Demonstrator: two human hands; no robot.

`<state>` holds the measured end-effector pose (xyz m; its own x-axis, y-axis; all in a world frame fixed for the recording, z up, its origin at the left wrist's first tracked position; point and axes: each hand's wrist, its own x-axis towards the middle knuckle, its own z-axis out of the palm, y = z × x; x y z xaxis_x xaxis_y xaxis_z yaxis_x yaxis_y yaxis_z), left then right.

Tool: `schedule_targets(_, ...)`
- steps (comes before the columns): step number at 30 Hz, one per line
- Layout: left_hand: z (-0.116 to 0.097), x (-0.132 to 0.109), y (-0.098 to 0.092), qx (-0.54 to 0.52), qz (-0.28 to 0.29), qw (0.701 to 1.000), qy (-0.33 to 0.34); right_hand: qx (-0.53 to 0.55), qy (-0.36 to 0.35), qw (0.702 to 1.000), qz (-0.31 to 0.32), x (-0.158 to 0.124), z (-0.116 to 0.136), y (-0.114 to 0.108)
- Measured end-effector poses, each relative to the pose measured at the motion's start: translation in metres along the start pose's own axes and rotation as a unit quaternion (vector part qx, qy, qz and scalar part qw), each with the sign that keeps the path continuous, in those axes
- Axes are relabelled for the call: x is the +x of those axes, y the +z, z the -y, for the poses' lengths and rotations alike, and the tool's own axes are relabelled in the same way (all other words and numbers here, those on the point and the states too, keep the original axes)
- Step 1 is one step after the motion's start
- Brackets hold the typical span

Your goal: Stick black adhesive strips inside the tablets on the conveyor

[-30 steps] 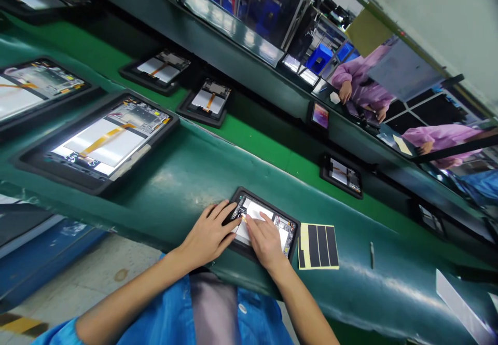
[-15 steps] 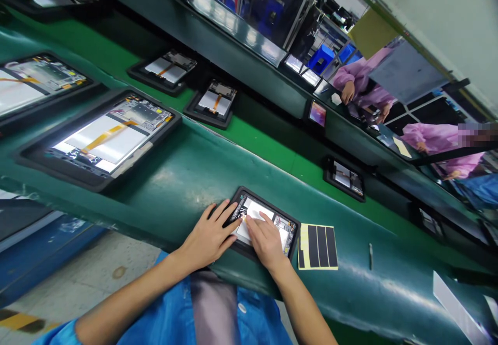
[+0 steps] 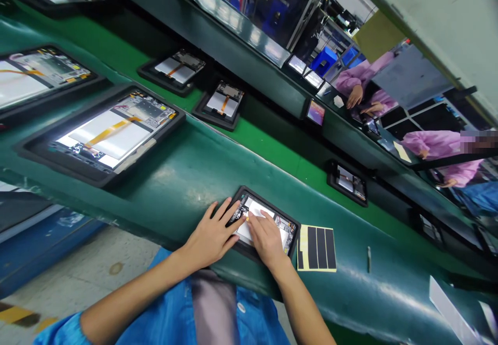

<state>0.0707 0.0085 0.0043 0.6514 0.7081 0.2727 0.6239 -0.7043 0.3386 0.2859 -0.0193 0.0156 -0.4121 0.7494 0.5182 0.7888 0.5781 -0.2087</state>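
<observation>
An opened tablet point(image 3: 280, 240) in a black frame lies on the green bench in front of me, its white inner plates and circuit board showing. My left hand point(image 3: 210, 233) rests with spread fingers on the tablet's left end. Over the middle of the same tablet, my right hand point(image 3: 266, 236) has its fingers bent and drawn together, fingertips on the surface near my left index finger. Whatever lies under those fingertips is too small to make out. Touching the tablet's right side is a yellow sheet point(image 3: 304, 249) with black strips.
Two larger-looking opened tablets, one of them a near tablet point(image 3: 116, 132), lie at left. Several more sit on the bright green belt point(image 3: 268, 145) beyond. A thin metal tool point(image 3: 369, 259) and a white strip point(image 3: 447, 303) are at right. People in pink sleeves work at the far bench.
My hands stay nearly in place on the tablet, the right fingertips slightly shifted. The view has moved a little. Across the line, a person's hands have changed position.
</observation>
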Motion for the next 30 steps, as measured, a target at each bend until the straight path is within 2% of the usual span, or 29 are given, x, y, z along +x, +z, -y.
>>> schedule_targets(10, -0.007, -0.005, 0.007, 0.012, -0.016, 0.999, -0.04, -0.023, -0.02, 0.998, 0.059, -0.008, 0.0, -0.007)
schedule_targets(19, -0.003, -0.009, 0.006, -0.017, -0.043, 0.999, -0.022, -0.063, -0.033, 0.991, 0.114, -0.013, -0.001, -0.01)
schedule_targets(30, -0.005, -0.008, 0.008, -0.005, -0.023, 0.999, -0.03, -0.086, -0.034, 0.983, 0.157, -0.016, 0.0, -0.012)
